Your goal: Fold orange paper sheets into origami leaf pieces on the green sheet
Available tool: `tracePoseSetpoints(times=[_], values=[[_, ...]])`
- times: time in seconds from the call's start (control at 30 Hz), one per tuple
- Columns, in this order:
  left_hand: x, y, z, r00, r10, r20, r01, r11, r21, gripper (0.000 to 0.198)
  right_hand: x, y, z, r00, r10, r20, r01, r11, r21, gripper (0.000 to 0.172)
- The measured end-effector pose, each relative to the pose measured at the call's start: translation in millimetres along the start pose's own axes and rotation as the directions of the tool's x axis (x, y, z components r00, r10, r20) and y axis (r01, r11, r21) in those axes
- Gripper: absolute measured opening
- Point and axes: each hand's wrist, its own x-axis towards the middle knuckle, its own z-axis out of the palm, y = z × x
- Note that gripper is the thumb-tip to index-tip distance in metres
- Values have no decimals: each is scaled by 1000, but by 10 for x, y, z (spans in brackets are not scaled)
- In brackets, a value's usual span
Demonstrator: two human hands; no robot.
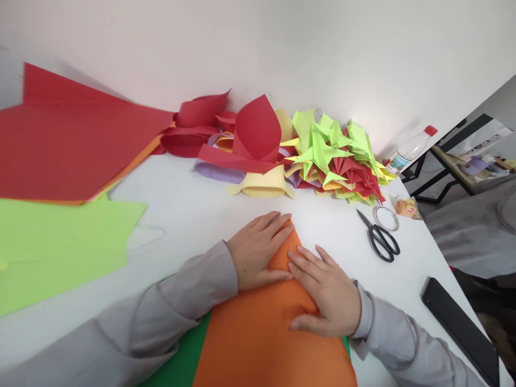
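Note:
An orange paper sheet (262,333) lies in front of me on the white table (189,215), on top of a green sheet (181,365). My left hand (258,250) rests flat on the orange sheet's far corner, fingers stretched out. My right hand (324,290) lies flat beside it on the same sheet, fingers pointing toward the left hand. Both press the paper down near its tip. Grey sleeves cover both arms.
Large red (68,145) and light green sheets (56,242) lie at the left. A heap of curled scraps and folded paper figures (322,156) sits by the wall. Black scissors (381,239), a tape roll (386,217), a plastic bottle (411,148) and a black flat object (459,328) are at the right.

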Motion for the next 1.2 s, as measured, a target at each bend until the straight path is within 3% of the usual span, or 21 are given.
tracePoseSetpoints(times=[0.47, 1.2], values=[[20, 27, -63, 998, -1, 68, -4, 997, 79, 85, 1, 75, 80, 999, -31, -7, 31, 999, -4, 84], [-16, 18, 25, 996, -22, 84, 18, 999, 50, 97, -2, 0, 25, 1000, 2, -17, -2, 1000, -17, 81]])
